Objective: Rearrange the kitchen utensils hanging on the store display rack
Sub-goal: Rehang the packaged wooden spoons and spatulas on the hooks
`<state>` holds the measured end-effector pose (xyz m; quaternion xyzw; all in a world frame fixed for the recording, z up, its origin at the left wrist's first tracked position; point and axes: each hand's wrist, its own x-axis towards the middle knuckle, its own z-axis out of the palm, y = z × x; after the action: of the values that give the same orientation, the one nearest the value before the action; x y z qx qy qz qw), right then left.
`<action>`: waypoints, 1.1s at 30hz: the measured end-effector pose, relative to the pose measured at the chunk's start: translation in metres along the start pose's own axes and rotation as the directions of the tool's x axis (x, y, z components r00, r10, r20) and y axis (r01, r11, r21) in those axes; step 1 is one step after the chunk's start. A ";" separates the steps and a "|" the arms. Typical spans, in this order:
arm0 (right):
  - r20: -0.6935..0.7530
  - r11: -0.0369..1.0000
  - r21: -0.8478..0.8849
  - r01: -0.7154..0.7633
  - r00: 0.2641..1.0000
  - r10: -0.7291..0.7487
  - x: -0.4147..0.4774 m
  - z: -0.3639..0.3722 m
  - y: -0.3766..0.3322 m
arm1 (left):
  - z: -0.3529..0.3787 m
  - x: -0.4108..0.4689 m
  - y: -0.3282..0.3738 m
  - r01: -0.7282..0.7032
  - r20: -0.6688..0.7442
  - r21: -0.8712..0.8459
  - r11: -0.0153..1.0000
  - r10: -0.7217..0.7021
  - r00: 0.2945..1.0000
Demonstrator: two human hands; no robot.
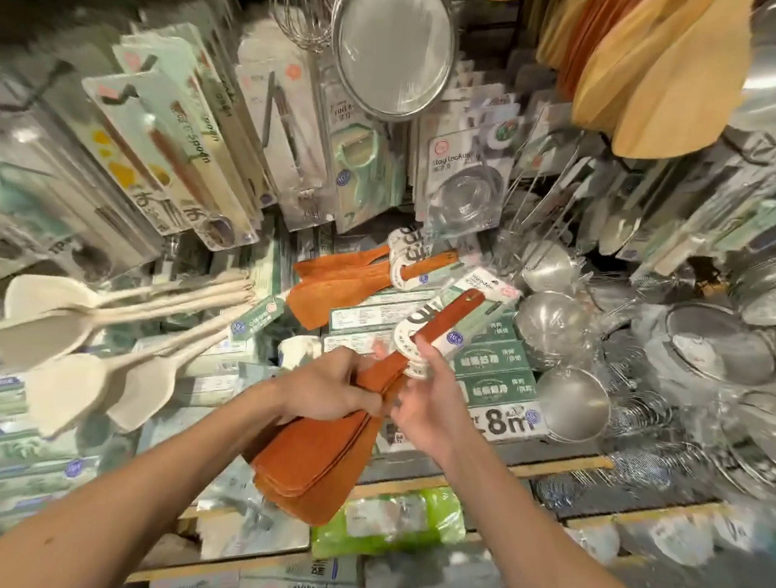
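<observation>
Far left: pale spatulas (64,334) hang in a fan, blades toward the camera, handles running right to the rack. Above them are carded packs (168,144) on hooks; print mostly blurred.

Centre: left hand (324,389) is wrapped round the necks of a bundle of brown spatulas (313,457), fingers curled tight. The bundle sits in front of the rack, tilted, with blades low and near the camera and handles pointing up and right. The blades are stacked flat on one another; count not readable.

Right hand (428,402) is just right of the left hand. Its thumb and fingers pinch the bundle's handles at the white label (414,343), a narrow grip. The hands are almost touching.

Behind the bundle: hung spatulas (344,285), the same brown, blades left and labels right, apart from the held set. Below the bundle lies a green pack (393,517) on the shelf.

Top centre: round sieve (393,43) hanging, whisk wires just to its left. Top right: big wooden paddles (657,82), overlapping.

Right: steel ladles (570,401) and mesh strainers (722,345) crowd the hooks. Edges blurred.
</observation>
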<state>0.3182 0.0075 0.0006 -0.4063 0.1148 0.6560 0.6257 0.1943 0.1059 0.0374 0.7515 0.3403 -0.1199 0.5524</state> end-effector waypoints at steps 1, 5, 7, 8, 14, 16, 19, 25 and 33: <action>0.014 0.998 0.057 0.000 1.000 -0.001 -0.009 0.000 -0.001 | 0.006 -0.008 0.001 0.010 0.008 -0.017 1.000 -0.009 1.000; 0.018 0.986 0.149 0.079 0.996 -0.083 -0.041 0.006 -0.008 | 0.028 -0.041 0.010 -0.028 -0.015 -0.107 0.994 0.027 1.000; 0.050 0.988 0.080 0.129 0.990 -0.133 -0.056 0.010 -0.008 | 0.036 -0.057 0.016 -0.043 -0.042 -0.167 0.985 0.036 0.998; 0.051 0.989 0.013 0.147 0.988 -0.147 -0.062 0.011 -0.007 | 0.040 -0.065 0.017 -0.050 -0.048 -0.196 0.979 0.041 0.998; 0.095 0.943 -0.221 0.247 0.968 -0.232 -0.102 0.019 0.002 | 0.072 -0.099 0.017 -0.049 -0.087 -0.354 0.934 0.019 0.996; 0.139 0.889 -0.342 0.304 0.952 -0.272 -0.116 0.016 0.003 | 0.075 -0.110 0.023 -0.096 -0.192 -0.370 0.924 0.025 0.981; 0.271 0.761 -0.512 0.398 0.916 -0.297 -0.138 0.016 0.006 | 0.073 -0.129 0.043 -0.234 -0.480 -0.386 0.892 0.023 0.877; 0.427 0.672 -0.529 0.518 0.847 -0.317 -0.169 0.050 0.015 | 0.066 -0.149 0.093 -0.486 -0.797 -0.312 0.816 0.054 0.602; 0.586 0.483 -0.509 0.712 0.698 -0.412 -0.182 0.085 -0.013 | 0.042 -0.166 0.130 -0.577 -0.927 -0.163 0.800 0.076 0.368</action>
<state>0.2766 -0.0663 0.1835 -0.4893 -0.4136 0.4640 0.6117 0.1631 -0.0156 0.2118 0.5953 0.4318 0.4938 0.4640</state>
